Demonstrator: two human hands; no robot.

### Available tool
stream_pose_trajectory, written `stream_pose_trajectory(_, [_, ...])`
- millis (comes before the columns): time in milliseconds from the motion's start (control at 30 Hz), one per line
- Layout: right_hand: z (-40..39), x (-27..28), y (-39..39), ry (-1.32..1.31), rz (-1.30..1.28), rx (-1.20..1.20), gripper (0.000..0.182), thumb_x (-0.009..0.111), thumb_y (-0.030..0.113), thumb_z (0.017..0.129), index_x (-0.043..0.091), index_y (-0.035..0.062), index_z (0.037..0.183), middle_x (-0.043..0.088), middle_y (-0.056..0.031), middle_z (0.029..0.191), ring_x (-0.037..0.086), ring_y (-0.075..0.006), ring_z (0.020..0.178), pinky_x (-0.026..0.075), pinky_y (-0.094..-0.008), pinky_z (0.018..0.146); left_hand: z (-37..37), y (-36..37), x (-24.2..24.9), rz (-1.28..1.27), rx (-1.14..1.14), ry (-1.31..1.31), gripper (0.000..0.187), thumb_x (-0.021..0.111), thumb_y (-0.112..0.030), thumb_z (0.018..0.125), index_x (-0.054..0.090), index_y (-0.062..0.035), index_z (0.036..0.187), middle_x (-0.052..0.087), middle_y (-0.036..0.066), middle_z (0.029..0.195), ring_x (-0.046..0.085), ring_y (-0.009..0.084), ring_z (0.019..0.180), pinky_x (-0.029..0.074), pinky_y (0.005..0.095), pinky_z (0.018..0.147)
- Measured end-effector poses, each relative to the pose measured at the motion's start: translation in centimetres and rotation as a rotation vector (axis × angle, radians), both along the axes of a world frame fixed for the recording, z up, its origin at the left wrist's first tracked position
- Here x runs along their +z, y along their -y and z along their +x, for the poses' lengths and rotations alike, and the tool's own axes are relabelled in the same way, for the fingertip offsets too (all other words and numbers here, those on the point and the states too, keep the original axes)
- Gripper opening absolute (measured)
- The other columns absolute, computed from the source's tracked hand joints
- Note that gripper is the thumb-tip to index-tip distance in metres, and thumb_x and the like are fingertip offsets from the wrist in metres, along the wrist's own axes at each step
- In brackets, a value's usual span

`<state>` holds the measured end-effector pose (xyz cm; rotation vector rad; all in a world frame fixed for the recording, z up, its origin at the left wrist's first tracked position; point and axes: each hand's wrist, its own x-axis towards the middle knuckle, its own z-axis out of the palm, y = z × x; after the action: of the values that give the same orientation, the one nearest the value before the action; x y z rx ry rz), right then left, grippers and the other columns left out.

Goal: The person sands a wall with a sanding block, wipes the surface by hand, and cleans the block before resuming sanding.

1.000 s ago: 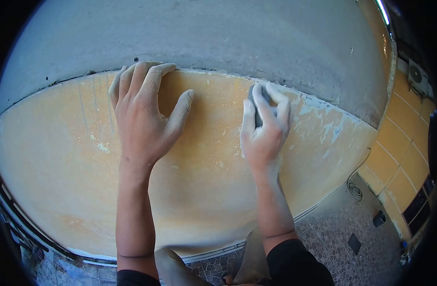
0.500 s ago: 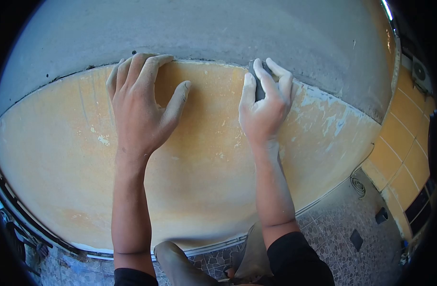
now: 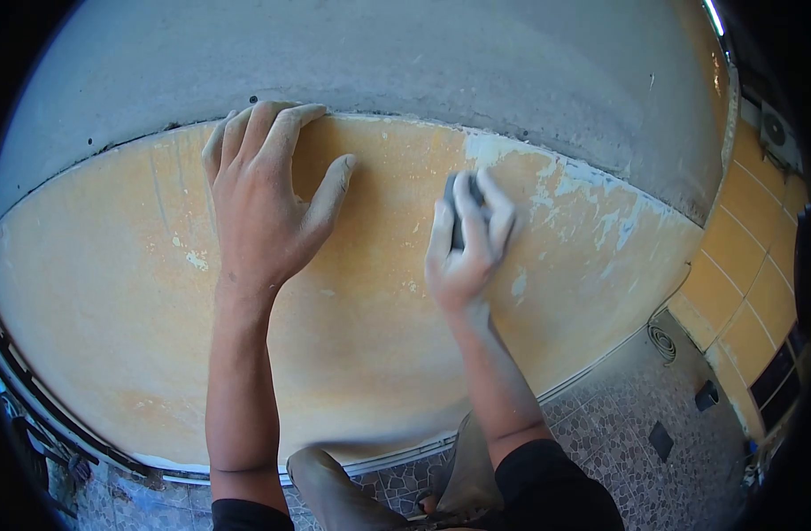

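A yellow wall (image 3: pixel 370 319) with flaking paint stands before me, meeting a grey surface (image 3: pixel 405 53) along its upper edge. My left hand (image 3: pixel 264 199) rests against the wall, fingers spread over that edge and thumb apart, holding nothing. Pale dust coats the fingers of my right hand (image 3: pixel 466 265), which is slightly blurred. It grips a dark grey sanding block (image 3: pixel 457 234) between thumb and fingers, against the wall below the edge. White bare patches (image 3: pixel 569 181) show to the right of the block. The block's underside is hidden.
Stone-patterned tiles (image 3: pixel 614 460) cover the floor below. On the right lie a coiled hose (image 3: pixel 661 343), a small dark container (image 3: pixel 706 396) and a flat dark square (image 3: pixel 660 443). A yellow tiled wall (image 3: pixel 742 239) rises at the far right. My knees (image 3: pixel 326 487) are near the wall's base.
My right hand has moved the sanding block down and slightly left, away from the upper edge, uncovering a pale patch there. The left hand has stayed in place.
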<state>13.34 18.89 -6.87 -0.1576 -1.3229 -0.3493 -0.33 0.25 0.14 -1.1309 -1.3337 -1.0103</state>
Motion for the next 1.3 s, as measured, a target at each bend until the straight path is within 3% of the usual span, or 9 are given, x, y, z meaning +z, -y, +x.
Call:
stream_pose_trajectory(100, [0.4, -1.7, -0.8, 0.040, 0.029, 0.065, 0.031, 0.081, 0.012, 0.092, 0.080, 0.0042, 0.122, 0.070, -0.0144, 0.128, 0.061, -0.0286, 0.101, 0.045, -0.0392, 0.095, 0.1, 0.0, 0.0, -0.017, 0.005, 0.019, 0.040, 0.080, -0.026, 0.091, 0.072, -0.0096, 0.127, 0.069, 0.007, 0.121, 0.059, 0.0298, 0.122, 0.036, 0.0461, 0.117])
stream_pose_trajectory(300, [-0.6, 9.3, -1.8, -0.155, -0.100, -0.053, 0.030, 0.078, 0.018, 0.094, 0.081, 0.0103, 0.122, 0.069, -0.0112, 0.139, 0.062, -0.0263, 0.106, 0.043, -0.0406, 0.098, 0.0, -0.5, -0.3, 0.010, -0.009, 0.009, 0.038, 0.080, -0.022, 0.090, 0.072, -0.0090, 0.126, 0.069, 0.007, 0.120, 0.059, 0.0299, 0.122, 0.036, 0.0454, 0.117])
stream_pose_trajectory(433, [-0.5, 2.4, 1.4, 0.244, 0.092, 0.011, 0.033, 0.077, 0.020, 0.094, 0.082, 0.0165, 0.126, 0.071, -0.0099, 0.135, 0.064, -0.0258, 0.115, 0.044, -0.0398, 0.099, -0.3, -0.6, -0.3, 0.047, -0.012, -0.022, 0.039, 0.080, -0.023, 0.089, 0.072, -0.0086, 0.124, 0.068, 0.008, 0.119, 0.059, 0.0305, 0.120, 0.037, 0.0455, 0.116])
stream_pose_trajectory(567, [5.7, 3.2, -7.6, -0.007, 0.032, -0.054, 0.032, 0.075, 0.016, 0.096, 0.080, 0.0099, 0.126, 0.072, -0.0131, 0.132, 0.063, -0.0282, 0.118, 0.045, -0.0412, 0.103, -0.4, -0.4, -0.2, -0.005, 0.004, -0.022, 0.039, 0.080, -0.023, 0.091, 0.072, -0.0084, 0.126, 0.069, 0.007, 0.124, 0.058, 0.0303, 0.122, 0.037, 0.0442, 0.116])
stream_pose_trajectory(733, [2.9, 4.2, -6.3, -0.255, -0.187, -0.063, 0.035, 0.071, 0.017, 0.098, 0.077, 0.0046, 0.130, 0.067, -0.0149, 0.139, 0.062, -0.0313, 0.126, 0.041, -0.0501, 0.107, 0.5, -1.9, 0.0, 0.067, 0.047, 0.026, 0.028, 0.076, -0.026, 0.097, 0.074, -0.0084, 0.119, 0.068, 0.006, 0.114, 0.058, 0.0280, 0.115, 0.036, 0.0425, 0.113])
stream_pose_trajectory(900, [-2.6, -1.3, 4.7, 0.256, 0.044, 0.040, 0.037, 0.073, 0.021, 0.095, 0.079, 0.0183, 0.132, 0.071, -0.0041, 0.139, 0.059, -0.0212, 0.097, 0.042, -0.0394, 0.090, -0.2, -2.0, 0.0, 0.118, -0.005, 0.031, 0.023, 0.072, -0.024, 0.103, 0.076, -0.0040, 0.114, 0.069, 0.007, 0.104, 0.059, 0.0270, 0.109, 0.040, 0.0409, 0.108])
stream_pose_trajectory(1033, [2.2, -2.4, -1.9, 0.187, 0.163, -0.011, 0.030, 0.066, 0.018, 0.100, 0.080, 0.0221, 0.126, 0.071, 0.0002, 0.136, 0.057, -0.0190, 0.091, 0.042, -0.0389, 0.087, -1.1, -0.9, 0.1, 0.041, 0.012, -0.038, 0.027, 0.073, -0.022, 0.102, 0.076, -0.0020, 0.120, 0.071, 0.008, 0.109, 0.060, 0.0272, 0.109, 0.044, 0.0416, 0.104])
stream_pose_trajectory(1133, [8.8, -0.5, -12.1, -0.173, -0.132, -0.074, 0.030, 0.069, 0.021, 0.101, 0.078, 0.0116, 0.128, 0.070, -0.0117, 0.137, 0.065, -0.0300, 0.127, 0.044, -0.0486, 0.102, -0.7, -0.9, 0.1, -0.001, 0.035, -0.064, 0.028, 0.074, -0.023, 0.101, 0.075, -0.0024, 0.121, 0.070, 0.009, 0.108, 0.060, 0.0277, 0.109, 0.045, 0.0425, 0.103])
stream_pose_trajectory(1300, [7.7, -3.0, -11.0, -0.283, -0.313, -0.172, 0.035, 0.067, 0.022, 0.103, 0.075, 0.0121, 0.135, 0.070, -0.0123, 0.140, 0.065, -0.0316, 0.128, 0.041, -0.0515, 0.104, -0.9, -3.5, -0.2, 0.168, 0.161, 0.008, 0.027, 0.076, -0.029, 0.102, 0.074, -0.0041, 0.113, 0.069, 0.008, 0.108, 0.060, 0.0274, 0.111, 0.046, 0.0429, 0.102])
